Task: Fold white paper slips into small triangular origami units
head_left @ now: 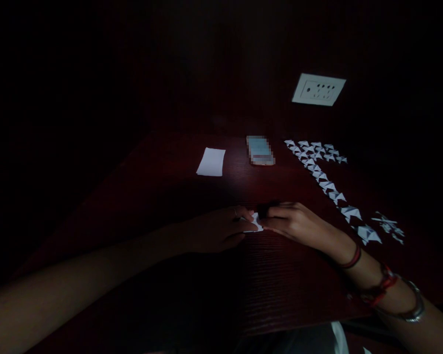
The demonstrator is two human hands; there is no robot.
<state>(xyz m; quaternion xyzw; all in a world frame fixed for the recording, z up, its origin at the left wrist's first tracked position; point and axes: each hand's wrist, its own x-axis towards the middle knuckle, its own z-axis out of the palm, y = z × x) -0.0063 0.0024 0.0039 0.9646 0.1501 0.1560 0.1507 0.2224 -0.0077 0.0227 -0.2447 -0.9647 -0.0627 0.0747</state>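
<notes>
A small piece of folded white paper [257, 226] lies at the front middle of the dark red table, between my two hands. My left hand [225, 228] comes in from the left and grips the paper's left side, thumb and fingers closed on it. From the right, my right hand [291, 221] pinches the paper's right edge with its fingertips; its other fingers are curled. Shadow hides part of both hands. Past them sits a stack of white paper sheets [211, 162]. Several small folded paper shapes [328, 187] with pointed corners stand in rows to the right.
A phone [260, 150] with a blurred, lit screen lies beyond my hands. Thin white paper scraps [388, 225] are piled near the right side. A white wall socket [319, 89] is mounted at the back right. The surroundings are very dark.
</notes>
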